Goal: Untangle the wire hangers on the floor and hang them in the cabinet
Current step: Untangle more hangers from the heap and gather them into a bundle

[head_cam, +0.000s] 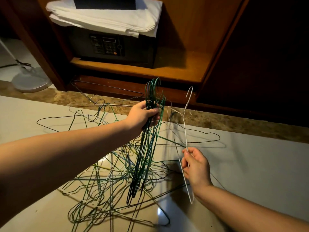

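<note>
Pale tiled floor (250, 164) in front of an open wooden cabinet (184, 64), with a safe (108, 46) and folded white linen (103, 17) on its low shelf. The left hand (143, 114) gripped a bundle of green hangers (150, 148) just under the hooks, fingers curled round the necks. The bundle stood upright, its lower ends down in the tangled pile (108, 181). The right hand (195, 164) pinched one arm of a white hanger (184, 124), thumb and fingers closed on the wire, hook pointing up. The other hangers lay knotted on the floor, mostly left and centre. No hanging rail was in view.

The step looked like freeing the white hanger to join the bundle. It was probably best lifted up and to the right, and turned so its shoulder slid out of any loops, not yanked. The green hooks needed to stay apart from it to avoid snagging.

There was open floor to the right. The pile crowded the left and the near side. The cabinet base and stone threshold (234, 123) lay near ahead, and a round stand base (31, 79) sat well apart at far left.
</note>
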`<state>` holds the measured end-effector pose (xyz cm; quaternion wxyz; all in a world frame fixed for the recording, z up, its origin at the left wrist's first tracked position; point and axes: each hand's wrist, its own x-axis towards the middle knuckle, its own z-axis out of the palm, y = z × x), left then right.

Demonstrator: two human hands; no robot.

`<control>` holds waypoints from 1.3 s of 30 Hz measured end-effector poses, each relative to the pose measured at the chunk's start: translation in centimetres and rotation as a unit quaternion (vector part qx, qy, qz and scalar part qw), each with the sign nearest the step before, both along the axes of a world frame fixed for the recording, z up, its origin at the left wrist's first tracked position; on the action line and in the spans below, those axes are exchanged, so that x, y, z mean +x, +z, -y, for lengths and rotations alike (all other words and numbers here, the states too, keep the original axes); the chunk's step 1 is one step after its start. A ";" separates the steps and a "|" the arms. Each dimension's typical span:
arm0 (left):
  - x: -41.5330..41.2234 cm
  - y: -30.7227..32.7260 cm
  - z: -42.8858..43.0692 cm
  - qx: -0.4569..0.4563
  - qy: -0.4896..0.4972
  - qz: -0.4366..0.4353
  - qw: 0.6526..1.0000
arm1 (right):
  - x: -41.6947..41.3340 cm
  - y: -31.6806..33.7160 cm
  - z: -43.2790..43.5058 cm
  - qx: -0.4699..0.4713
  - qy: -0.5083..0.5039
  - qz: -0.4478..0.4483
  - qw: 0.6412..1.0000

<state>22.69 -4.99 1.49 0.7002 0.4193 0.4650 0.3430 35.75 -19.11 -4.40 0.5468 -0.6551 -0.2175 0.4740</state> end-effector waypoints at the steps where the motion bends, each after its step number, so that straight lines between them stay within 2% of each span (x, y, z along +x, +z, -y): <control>1: 0.1 0.0 0.1 0.002 -0.008 -0.001 1.000 | 0.3 -0.1 -0.5 0.004 -0.008 0.008 1.000; 8: 0.6 -0.3 0.7 0.014 0.006 -0.048 0.999 | 1.9 -0.9 -2.1 0.019 -0.036 0.093 0.995; 14: -0.2 -0.4 0.2 0.001 0.046 -0.019 0.999 | 2.0 -0.9 -1.3 0.028 -0.010 0.097 0.995; 22: -0.5 1.1 0.3 0.046 0.012 -0.030 0.998 | -0.2 -0.6 -1.1 0.004 0.052 0.068 0.996; 29: -1.6 2.3 0.2 0.089 0.019 -0.005 0.996 | -1.8 2.7 -2.7 0.055 0.088 0.051 0.993; 36: -1.9 2.2 0.1 0.068 0.073 0.000 0.995 | -4.6 3.1 -4.1 0.081 0.113 0.138 0.981; 39: -2.5 1.7 -0.5 0.060 0.093 -0.001 0.994 | -5.4 2.7 -4.5 0.087 0.116 0.136 0.980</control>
